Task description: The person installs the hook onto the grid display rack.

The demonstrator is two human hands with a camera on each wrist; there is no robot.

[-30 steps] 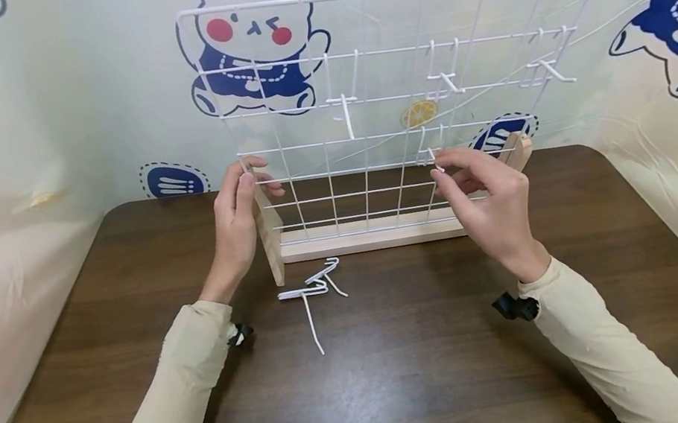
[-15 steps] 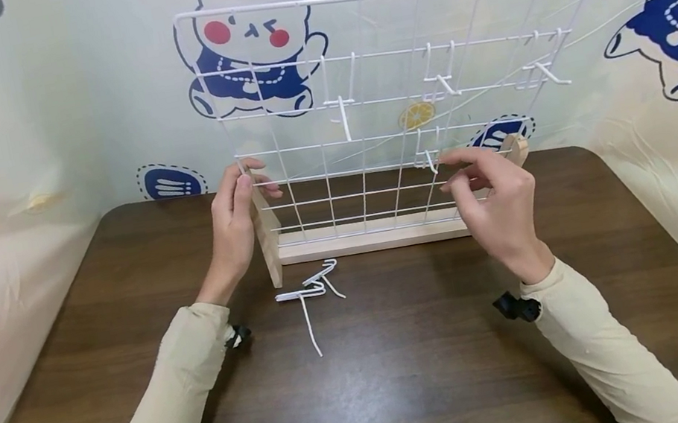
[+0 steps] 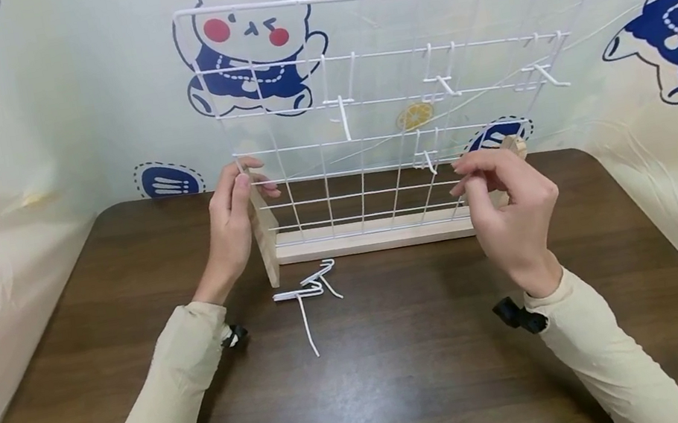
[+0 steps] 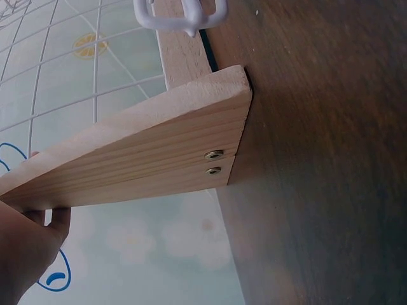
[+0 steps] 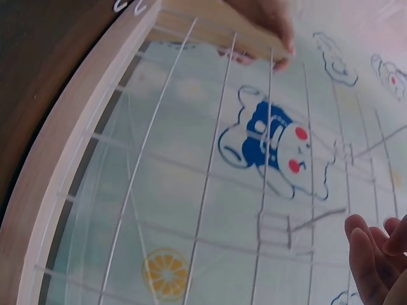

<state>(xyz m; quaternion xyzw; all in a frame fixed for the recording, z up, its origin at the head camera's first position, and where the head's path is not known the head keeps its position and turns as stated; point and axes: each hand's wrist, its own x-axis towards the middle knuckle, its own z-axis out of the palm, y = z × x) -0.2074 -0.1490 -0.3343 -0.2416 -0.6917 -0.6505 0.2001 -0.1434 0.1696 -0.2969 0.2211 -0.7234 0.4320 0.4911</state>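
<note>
A white wire grid rack (image 3: 328,198) with a wooden base stands at the back of the table. My left hand (image 3: 229,216) grips its left wooden side panel (image 3: 268,246), its fingers going behind the wood in the left wrist view. A white wire hook (image 3: 428,162) hangs low on the grid's right half. Just right of that hook, my right hand (image 3: 512,211) hovers with loosely bent fingers and holds nothing. In the right wrist view, the fingertips (image 5: 356,229) are apart from the hook's prong. Higher up hang three more hooks, including a left one (image 3: 344,116).
Two loose white hooks (image 3: 299,295) lie on the brown table (image 3: 373,402) in front of the rack's left end. A printed cloth (image 3: 54,103) with bears and orange slices stands behind. The rack's right side panel (image 3: 514,146) is partly hidden by the right hand.
My right hand has let go of the low hook and drawn away to the right, leaving it hanging on the grid. The left hand keeps its grip on the side panel.
</note>
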